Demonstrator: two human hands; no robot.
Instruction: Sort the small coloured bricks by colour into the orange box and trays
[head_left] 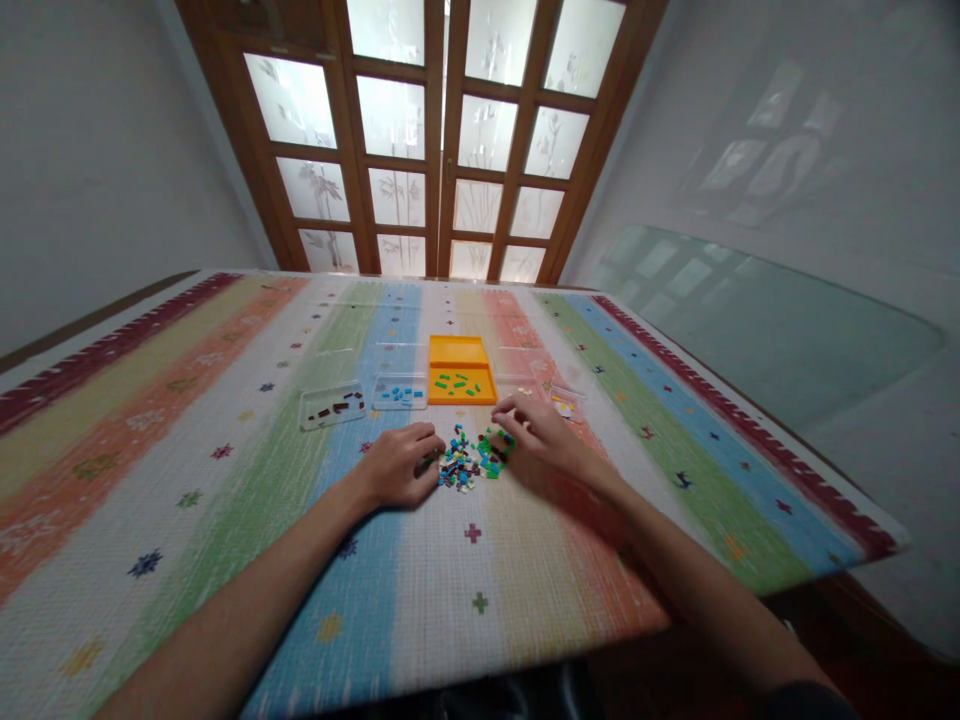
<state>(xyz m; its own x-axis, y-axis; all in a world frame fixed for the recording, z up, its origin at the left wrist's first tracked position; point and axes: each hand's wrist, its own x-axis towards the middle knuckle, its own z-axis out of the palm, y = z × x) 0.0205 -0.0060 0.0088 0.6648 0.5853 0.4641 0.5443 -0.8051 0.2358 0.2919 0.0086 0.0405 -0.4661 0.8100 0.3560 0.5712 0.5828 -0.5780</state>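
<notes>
On the striped tabletop (442,590), a pile of small coloured pieces (460,468) lay between the left hand (403,465), curled at its edge, and the right hand (534,428), poised opposite; the hands were apart, and whether either gripped a piece could not be told. Beyond sat an orange box (457,350) of green pieces (459,384), between clear trays (326,399).

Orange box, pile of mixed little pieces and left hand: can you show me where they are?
Orange box (458,350): head view, on the bare inside of its back half.
Pile of mixed little pieces (459,468): head view, near its middle.
Left hand (401,466): head view, on the back of the hand.
</notes>
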